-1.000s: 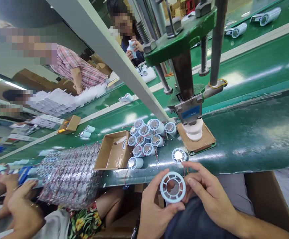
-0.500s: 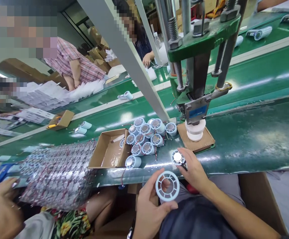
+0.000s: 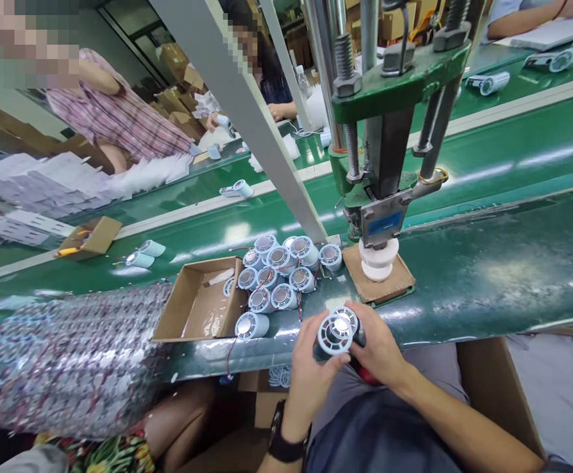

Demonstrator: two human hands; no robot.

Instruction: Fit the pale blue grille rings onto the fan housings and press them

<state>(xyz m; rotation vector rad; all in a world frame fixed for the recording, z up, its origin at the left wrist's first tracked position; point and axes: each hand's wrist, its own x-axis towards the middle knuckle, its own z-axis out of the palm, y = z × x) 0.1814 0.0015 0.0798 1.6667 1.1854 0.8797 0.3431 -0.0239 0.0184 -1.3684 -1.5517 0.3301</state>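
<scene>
Together, the fingers (image 3: pixel 323 322) of both hands are closed around the same small stack at the near edge of the green bench (image 3: pixel 488 276): the left hand (image 3: pixel 311 371) grips the white grille ring (image 3: pixel 334 334) from the left, while the right hand (image 3: pixel 378 348) wraps the round motor cylinder (image 3: pixel 348 317) pressed against the ring's far side. Ring and cylinder touch, with the ring's spoked face turned toward the camera. How far the two parts are seated together is hard to make out, since fingers cover their sides; something red under the right palm is mostly hidden. Just beyond, to the left, lies a cluster of cylinders (image 3: pixel 281 272) with thin wires, beside an open cardboard box (image 3: pixel 200 302). Farther right, a white part (image 3: pixel 378 258) sits on a cardboard pad under the green press (image 3: pixel 395 85), whose top is cut off.
</scene>
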